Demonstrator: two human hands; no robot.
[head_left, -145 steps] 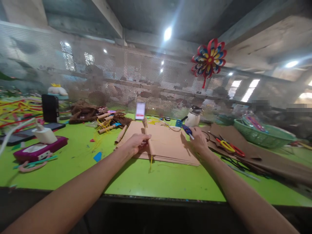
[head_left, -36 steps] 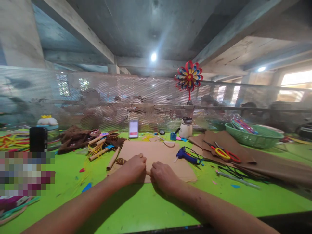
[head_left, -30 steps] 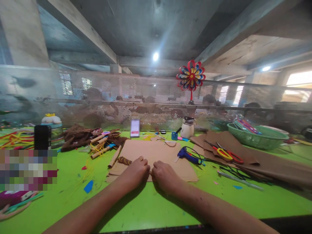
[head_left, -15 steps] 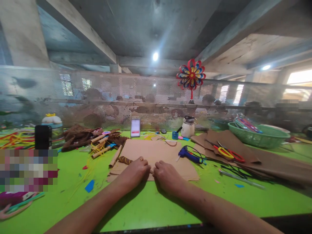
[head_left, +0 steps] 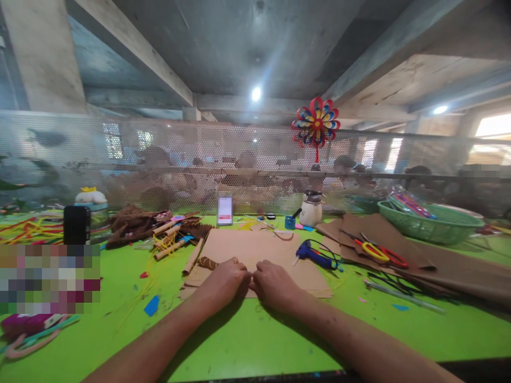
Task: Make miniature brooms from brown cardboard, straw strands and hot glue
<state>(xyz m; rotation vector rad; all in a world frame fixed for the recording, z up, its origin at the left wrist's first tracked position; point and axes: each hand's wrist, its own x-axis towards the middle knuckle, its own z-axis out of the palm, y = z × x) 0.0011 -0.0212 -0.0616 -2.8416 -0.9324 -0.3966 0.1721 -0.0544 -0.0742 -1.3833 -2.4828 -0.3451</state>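
Note:
My left hand [head_left: 229, 277] and my right hand [head_left: 275, 282] meet over the front part of a stack of brown paper sheets [head_left: 255, 243]. The fingers of both are curled and pinched, tips nearly touching. Whatever lies between the fingertips is small and mostly hidden by the hands. Just beyond my left hand, a dark brown roll wound with yellow string [head_left: 208, 263] rests on the paper. Along the paper's left edge lies a plain brown paper tube [head_left: 193, 257]. A blue glue gun [head_left: 315, 254] sits on the paper's right side, its nozzle toward my right hand.
Yellow-and-red scissors [head_left: 377, 252] lie on dark brown sheets [head_left: 403, 247] at right, near a green basket [head_left: 429, 226]. A phone [head_left: 225, 210] stands at the back beside a white jar [head_left: 310, 211]. Paper tubes tangled with yellow string [head_left: 170, 249] lie at left. Perforated mesh [head_left: 263, 138] runs behind.
My hands have drawn slightly closer together, fingertips still pinched. The whole view has shifted a little, so things sit slightly further right. Nothing else on the table has visibly moved.

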